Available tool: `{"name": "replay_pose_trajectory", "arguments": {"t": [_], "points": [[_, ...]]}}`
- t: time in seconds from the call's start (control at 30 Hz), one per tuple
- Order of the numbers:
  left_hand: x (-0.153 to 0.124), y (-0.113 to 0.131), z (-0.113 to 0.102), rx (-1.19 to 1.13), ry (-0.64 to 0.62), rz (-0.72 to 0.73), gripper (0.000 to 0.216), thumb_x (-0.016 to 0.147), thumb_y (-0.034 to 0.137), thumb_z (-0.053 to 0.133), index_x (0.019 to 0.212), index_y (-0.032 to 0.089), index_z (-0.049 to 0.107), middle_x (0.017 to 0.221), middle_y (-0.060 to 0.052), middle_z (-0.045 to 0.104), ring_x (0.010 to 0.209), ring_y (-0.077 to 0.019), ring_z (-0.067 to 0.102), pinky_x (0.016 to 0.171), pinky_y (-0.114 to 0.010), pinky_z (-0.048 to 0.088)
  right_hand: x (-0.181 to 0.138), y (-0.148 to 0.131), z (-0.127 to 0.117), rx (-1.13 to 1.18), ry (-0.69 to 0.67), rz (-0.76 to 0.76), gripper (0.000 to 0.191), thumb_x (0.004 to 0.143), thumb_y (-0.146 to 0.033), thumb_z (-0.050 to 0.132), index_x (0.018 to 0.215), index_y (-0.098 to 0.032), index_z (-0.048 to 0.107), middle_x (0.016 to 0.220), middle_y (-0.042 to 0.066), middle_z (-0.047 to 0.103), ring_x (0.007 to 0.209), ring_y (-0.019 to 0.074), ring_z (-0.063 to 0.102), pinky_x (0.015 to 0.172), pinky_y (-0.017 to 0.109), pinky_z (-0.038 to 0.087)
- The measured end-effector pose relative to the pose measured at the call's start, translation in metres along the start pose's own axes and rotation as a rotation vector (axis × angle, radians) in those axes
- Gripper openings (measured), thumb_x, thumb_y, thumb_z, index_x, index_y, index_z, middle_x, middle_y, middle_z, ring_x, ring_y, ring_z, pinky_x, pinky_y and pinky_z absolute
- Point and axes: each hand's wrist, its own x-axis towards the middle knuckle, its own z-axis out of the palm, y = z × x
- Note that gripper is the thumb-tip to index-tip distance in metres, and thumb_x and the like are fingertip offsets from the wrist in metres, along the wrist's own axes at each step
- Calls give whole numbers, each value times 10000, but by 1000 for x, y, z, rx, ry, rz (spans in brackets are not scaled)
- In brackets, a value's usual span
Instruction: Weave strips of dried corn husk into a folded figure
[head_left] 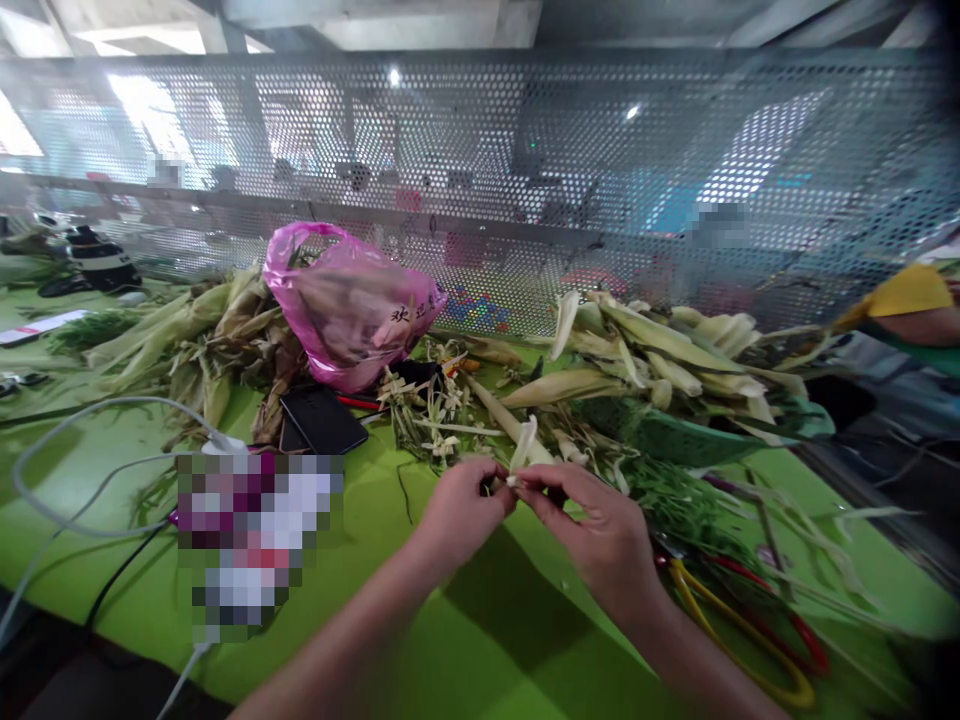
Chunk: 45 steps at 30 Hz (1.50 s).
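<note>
Our left hand and right hand clamp a pale, papery husk strip at clock-centre | 4 o'clock: red-and-yellow looped scissors | 2 o'clock: ribbed husk heap | 10 o'clock: crinkled pink plastic bag | 12 o'clock: perforated metal screen

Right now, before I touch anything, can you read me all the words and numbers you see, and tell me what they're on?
"欢迎" – in black on the shiny pink plastic bag; a third mark at the fold is too distorted to read.
Purple-and-white pixelated patch, lower left: too blurred to read.
White flat slab with a red stripe, far left: nothing readable.
I can't make out any numbers.
</note>
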Motion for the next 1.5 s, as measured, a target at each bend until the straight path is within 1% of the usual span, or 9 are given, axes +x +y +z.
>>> {"name": "replay_pose_trajectory", "arguments": {"t": [0.17,0.4,0.57,0.67,0.83,1.03,1.2,1.33,1.5], "points": [[-4,7,1,186,-24,178,115,781,216,520,684,181,571,709,-15,569,673,-148,487,634,-258,339,1,3,3,39,26,109,97,823,-307,664,839,-212,676,799,33,686,728,190,628,690,311,503],[-7,10,1,268,-33,213,124,814,245,531,716,173,551,727,-11,550,710,-144,492,661,-250,353,5,7,7,392,160,354,343,673,-402,807,770,-210,539,689,-33,563,626,135,548,580,247,474],[-6,7,3,153,-63,226,167,860,268,500,751,171,580,763,-13,558,751,-140,491,701,-252,364,5,8,7,527,60,413,340,697,-437,785,867,-199,613,762,8,638,705,161,589,654,276,500],[-5,7,3,-65,-119,164,163,857,261,488,759,167,580,741,3,549,709,-116,473,678,-238,363,4,6,4,497,45,399,265,762,-403,740,905,-191,672,805,29,667,684,144,576,631,260,489],[-5,7,2,-341,-207,-103,82,775,220,508,731,161,545,616,46,446,535,-73,375,543,-218,314,4,2,-1,536,110,371,148,803,-328,713,912,-228,698,920,18,686,533,69,464,480,199,415],[-4,9,0,-478,-191,-251,115,723,263,567,697,154,539,603,39,466,511,-70,394,524,-226,314,8,-3,-11,473,-55,253,64,824,-278,685,862,-227,683,803,-1,652,543,86,504,494,208,430],[-3,7,-2,-229,-156,-119,150,749,291,565,682,167,513,576,58,409,530,-76,355,530,-225,275,13,-6,-17,188,-176,89,69,837,-248,653,857,-214,710,780,21,659,661,144,582,587,249,461],[-3,5,-1,88,-69,40,94,746,221,527,675,163,547,601,37,475,573,-93,393,546,-231,269,13,-6,-17,24,-188,-19,89,864,-212,604,844,-214,691,819,33,661,772,173,613,693,280,477],[-4,8,-2,264,-26,125,103,754,225,537,697,162,595,650,6,548,608,-113,446,555,-236,279,11,-8,-19,-128,-197,-62,118,883,-174,550,833,-207,651,842,38,628,780,172,599,727,290,465]]}}
